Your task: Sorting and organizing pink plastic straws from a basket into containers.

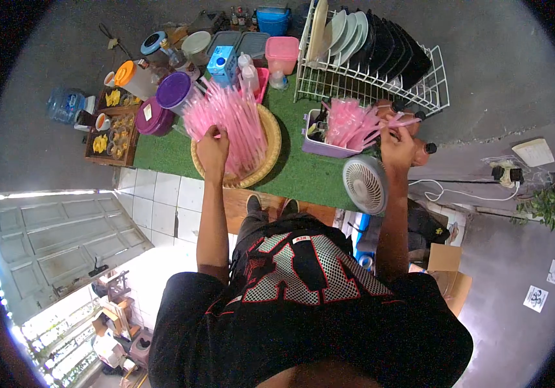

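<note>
A large bundle of pink plastic-wrapped straws (238,131) lies in a round woven basket (273,140) in front of me. My left hand (213,148) is over the bundle's left side, fingertips drawn together at the straws; whether one is pinched is unclear. To the right, my right hand (398,148) grips a few pink straws (401,121) beside a lilac plastic container (328,149). More pink straws (350,121) lean inside that container, next to small dark items at its left end.
A white wire dish rack (369,77) holds plates behind the container. A round white fan (365,184) stands by my right forearm. Bottles with dark caps (423,151) line the right wall. Purple-lidded tub (174,90), blue carton (222,65) and wooden tray boxes (129,157) crowd the left.
</note>
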Tool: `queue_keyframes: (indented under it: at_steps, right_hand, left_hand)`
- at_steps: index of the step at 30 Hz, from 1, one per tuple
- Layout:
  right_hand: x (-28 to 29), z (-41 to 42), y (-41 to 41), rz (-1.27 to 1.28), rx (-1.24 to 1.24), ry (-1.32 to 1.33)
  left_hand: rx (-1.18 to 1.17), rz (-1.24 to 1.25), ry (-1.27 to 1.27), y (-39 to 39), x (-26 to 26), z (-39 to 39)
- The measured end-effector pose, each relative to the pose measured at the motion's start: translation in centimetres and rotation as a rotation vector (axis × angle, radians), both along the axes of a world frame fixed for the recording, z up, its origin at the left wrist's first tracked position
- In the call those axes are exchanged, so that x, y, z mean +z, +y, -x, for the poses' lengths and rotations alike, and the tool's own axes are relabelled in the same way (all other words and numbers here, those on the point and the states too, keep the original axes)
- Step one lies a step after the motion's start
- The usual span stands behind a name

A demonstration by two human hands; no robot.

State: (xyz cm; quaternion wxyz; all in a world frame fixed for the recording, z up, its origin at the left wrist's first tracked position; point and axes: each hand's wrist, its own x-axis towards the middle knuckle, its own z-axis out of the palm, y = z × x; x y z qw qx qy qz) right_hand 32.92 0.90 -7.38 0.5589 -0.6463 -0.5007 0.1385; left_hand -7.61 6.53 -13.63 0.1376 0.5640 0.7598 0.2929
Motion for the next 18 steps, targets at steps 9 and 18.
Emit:
queue_keyframes:
  at_steps: [9, 18]
  right_hand:
    - [-2.7, 0.4, 0.1, 0.205, -0.038, -0.218]
    - [-5.8, 1.6, 0.9, 0.339, -0.202, -0.408]
  left_hand:
    - [-0.025, -0.153, -0.157, 0.1, 1.2, -0.2]
    - [-0.079, -0.221, -0.272, -0.4, 7.8, -1.3]
